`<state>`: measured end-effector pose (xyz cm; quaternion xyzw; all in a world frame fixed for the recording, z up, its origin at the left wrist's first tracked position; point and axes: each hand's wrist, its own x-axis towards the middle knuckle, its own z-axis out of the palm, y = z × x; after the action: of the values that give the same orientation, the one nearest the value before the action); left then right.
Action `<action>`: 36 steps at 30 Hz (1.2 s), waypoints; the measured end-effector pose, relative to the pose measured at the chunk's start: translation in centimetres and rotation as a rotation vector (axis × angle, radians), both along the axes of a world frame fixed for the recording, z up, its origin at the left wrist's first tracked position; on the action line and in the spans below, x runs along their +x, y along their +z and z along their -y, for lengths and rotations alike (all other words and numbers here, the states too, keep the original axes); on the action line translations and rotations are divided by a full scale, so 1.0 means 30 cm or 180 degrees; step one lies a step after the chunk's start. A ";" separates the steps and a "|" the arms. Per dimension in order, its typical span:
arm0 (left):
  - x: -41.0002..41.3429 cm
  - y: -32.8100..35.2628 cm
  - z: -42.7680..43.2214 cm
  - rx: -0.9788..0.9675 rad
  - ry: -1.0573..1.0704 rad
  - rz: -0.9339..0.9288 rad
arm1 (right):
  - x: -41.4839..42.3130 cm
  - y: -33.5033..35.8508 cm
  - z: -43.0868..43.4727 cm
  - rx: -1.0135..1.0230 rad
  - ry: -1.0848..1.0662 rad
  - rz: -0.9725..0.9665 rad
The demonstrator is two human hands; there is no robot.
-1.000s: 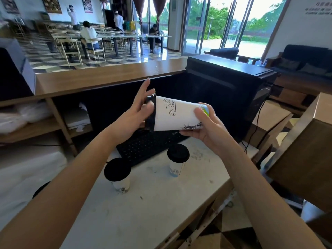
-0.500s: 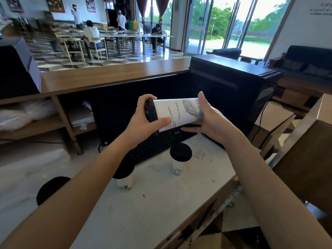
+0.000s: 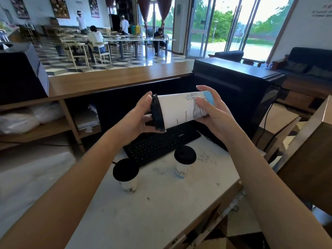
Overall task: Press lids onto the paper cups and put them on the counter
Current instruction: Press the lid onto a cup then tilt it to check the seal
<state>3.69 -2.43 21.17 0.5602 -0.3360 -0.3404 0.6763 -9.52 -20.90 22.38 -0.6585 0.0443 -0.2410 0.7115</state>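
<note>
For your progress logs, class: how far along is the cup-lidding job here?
Done: near cup and far cup, both lidded, stand on the white top. In hand: third cup held sideways, right hand at its base, left hand gripping its lid. Left: seat that lid, set cup down.

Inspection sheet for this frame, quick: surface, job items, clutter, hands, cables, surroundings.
Surface: white worktop, stained and speckled.
Job's things: held cup lies sideways in the air with a black lid on its mouth; cannot tell if the lid is fully seated. Left lidded cup and right lidded cup stand upright on the worktop, apart.
Clutter: black keyboard behind the standing cups.
Hands: left hand grips the lid; right hand grips the held cup's base end.
Cables: black cables hang beside the dark cabinet.
Surroundings: wooden counter beyond, no cups on its visible part; people at far tables.
</note>
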 end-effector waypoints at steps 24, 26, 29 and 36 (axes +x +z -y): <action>-0.050 0.026 0.171 0.0850 0.0354 0.0764 | 0.158 -0.032 0.045 0.1994 -0.0027 0.0254; -0.017 0.063 0.199 0.0967 0.0220 0.0895 | 0.183 0.027 0.061 0.1885 -0.0152 0.0206; 0.035 0.116 0.239 0.0753 0.0089 0.0768 | 0.214 0.133 0.081 0.1649 -0.0214 0.0179; 0.120 0.176 0.279 0.0262 -0.0286 0.0722 | 0.262 0.319 0.103 0.0093 -0.0486 0.0051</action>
<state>7.28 -10.79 26.44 0.6068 -0.4208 -0.3183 0.5945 -1.66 -23.99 31.95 -0.6409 0.0921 -0.2992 0.7009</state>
